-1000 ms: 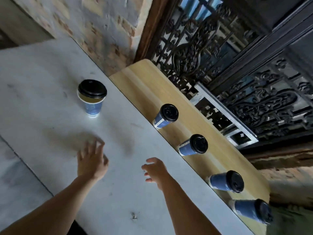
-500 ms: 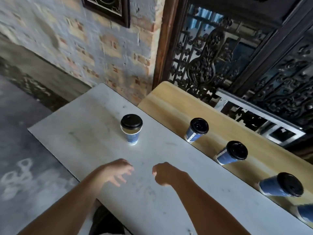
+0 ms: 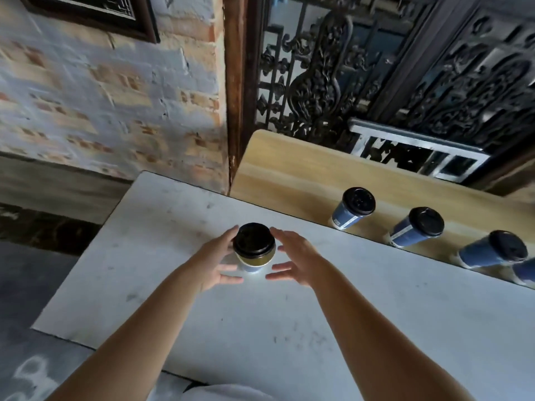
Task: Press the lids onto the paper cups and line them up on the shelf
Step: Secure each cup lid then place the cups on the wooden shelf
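A paper cup [image 3: 254,260] with a gold band, blue base and black lid stands upright on the white table [image 3: 376,328]. My left hand [image 3: 215,263] is at its left side, fingers spread, fingertips by the lid rim. My right hand [image 3: 292,259] is open just to its right, a small gap between palm and cup. Neither hand clearly grips it. Several blue lidded cups stand in a row on the wooden shelf [image 3: 289,169]: the nearest [image 3: 351,208], another [image 3: 417,227], a third [image 3: 495,251], and one cut off at the right edge [image 3: 525,272].
A whitewashed brick wall [image 3: 101,96] rises behind the table's far left. A dark ornate iron grille [image 3: 362,68] stands behind the shelf. The shelf's left part holds no cups. The table's left edge drops to a grey floor [image 3: 26,285].
Both hands moved forward from the middle of the table and opened around the lidded cup. The camera tilted and shifted closer, so the cup now sits mid-frame.
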The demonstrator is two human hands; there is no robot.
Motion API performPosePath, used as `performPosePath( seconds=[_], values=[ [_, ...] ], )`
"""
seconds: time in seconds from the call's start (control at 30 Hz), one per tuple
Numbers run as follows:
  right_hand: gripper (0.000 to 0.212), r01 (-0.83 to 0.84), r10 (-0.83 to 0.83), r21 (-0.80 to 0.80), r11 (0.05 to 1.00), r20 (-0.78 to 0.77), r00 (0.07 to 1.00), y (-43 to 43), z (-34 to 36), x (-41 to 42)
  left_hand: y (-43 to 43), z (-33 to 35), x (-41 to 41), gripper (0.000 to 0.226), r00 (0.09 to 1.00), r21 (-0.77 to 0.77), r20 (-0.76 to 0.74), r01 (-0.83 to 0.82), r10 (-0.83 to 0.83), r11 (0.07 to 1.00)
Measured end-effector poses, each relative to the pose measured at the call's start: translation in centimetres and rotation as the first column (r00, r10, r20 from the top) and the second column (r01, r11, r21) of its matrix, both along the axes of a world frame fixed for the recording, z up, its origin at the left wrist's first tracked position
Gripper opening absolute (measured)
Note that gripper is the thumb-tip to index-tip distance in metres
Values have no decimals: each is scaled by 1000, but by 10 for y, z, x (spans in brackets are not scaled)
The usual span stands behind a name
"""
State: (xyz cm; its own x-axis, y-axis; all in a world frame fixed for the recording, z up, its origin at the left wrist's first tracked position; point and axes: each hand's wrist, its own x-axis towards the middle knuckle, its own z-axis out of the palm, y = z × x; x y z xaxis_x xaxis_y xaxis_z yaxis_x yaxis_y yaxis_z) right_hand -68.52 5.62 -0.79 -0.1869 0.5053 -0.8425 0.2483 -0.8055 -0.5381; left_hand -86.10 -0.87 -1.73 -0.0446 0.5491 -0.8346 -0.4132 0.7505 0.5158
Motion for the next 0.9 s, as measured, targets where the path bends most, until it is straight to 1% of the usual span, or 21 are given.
performPosePath(
  seconds=[0.07,0.13,0.17,0.2,0.27,0.33,0.37,0.4,0.43,0.47,0.5,0.57,0.63,0.7,0.77,0.8,0.83,0.9],
  values=[
    [39,44,-44,-12,999,-54,998,-4,-3,-6,6,-5,4,42,1000,18,2,28,-28,999],
    [26,67,-67,-13,998,-62,996,-9,-8,-9,5,-12,8,32,999,47,-23,46,-45,998],
    [25,77,-77,-2,997,-61,995,-10,-10,-9,4,-15,8,29,998,71,-34,53,-51,996],
    [28,93,-92,9,996,-71,993,-10,-12,-9,4,-19,7,28,998,100,-33,63,-60,993],
    [42,132,-129,16,991,-96,987,-10,-14,-9,0,-27,1,37,991,169,-10,133,-133,977],
    [50,142,-139,18,990,-113,984,-11,-12,-10,-7,-35,-6,61,962,249,-34,271,-271,930],
    [50,140,-137,25,990,-119,983,-11,-13,-10,-9,-40,-7,73,937,292,-91,350,-338,890],
    [49,128,-123,36,991,-118,985,-11,-13,-10,-10,-45,-7,83,905,333,-195,424,-378,842],
    [47,105,-100,49,993,-108,989,-11,-12,-10,-11,-50,-4,90,867,363,-327,482,-375,797],
    [45,77,-72,60,995,-90,993,-12,-11,-10,-10,-54,-1,93,834,383,-437,511,-336,770],
    [42,53,-48,65,996,-69,996,-14,-10,-11,-10,-57,2,92,823,403,-492,505,-284,764],
    [38,34,-31,68,997,-46,998,-19,-11,-10,-11,-64,8,88,808,421,-551,485,-208,767],
    [35,4,-3,90,996,-12,1000,-23,-11,-7,-16,-69,12,87,761,401,-622,512,-185,760],
    [35,-100,91,136,986,75,993,-27,-8,0,-24,-72,19,86,743,394,-644,528,-184,752],
    [45,-251,211,215,944,192,958,-31,-6,7,-33,-74,27,82,759,410,-626,516,-180,753],
    [54,-342,272,270,900,264,925,-32,-5,10,-36,-74,31,81,764,419,-620,514,-177,749],
    [61,-441,328,328,835,346,879,-32,-3,13,-37,-73,35,80,765,426,-620,516,-176,743],
    [66,-614,397,418,669,497,771,-32,-1,15,-37,-71,41,80,765,428,-620,515,-174,743]
  ],
)
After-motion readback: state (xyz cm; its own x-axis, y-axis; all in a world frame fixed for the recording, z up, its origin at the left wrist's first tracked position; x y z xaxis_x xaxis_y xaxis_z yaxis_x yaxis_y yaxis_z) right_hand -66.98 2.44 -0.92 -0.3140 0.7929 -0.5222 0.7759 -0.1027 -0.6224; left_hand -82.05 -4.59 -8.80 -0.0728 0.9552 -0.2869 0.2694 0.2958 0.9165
